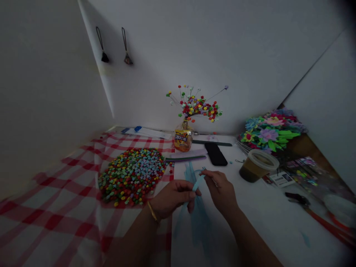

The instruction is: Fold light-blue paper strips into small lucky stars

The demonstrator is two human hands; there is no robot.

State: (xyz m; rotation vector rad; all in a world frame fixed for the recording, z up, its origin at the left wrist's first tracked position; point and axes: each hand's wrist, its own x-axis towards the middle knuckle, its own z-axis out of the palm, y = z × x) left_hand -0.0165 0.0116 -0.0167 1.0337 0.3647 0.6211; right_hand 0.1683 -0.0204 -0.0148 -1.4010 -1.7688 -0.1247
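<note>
Between my two hands is a light blue paper strip. My left hand, with a gold bracelet at the wrist, pinches its lower end between thumb and forefinger. The upper end sits in the fingertips of my right hand. Beneath them, more light blue strips lie in a loose bundle on the white surface. Left of my hands spreads a large heap of small folded paper stars in many colours.
A bottle holds star-tipped stems. A black phone, green and purple strips, a lidded tub, colourful craft flowers and dark-handled cutters lie around. A red checked cloth covers the left side.
</note>
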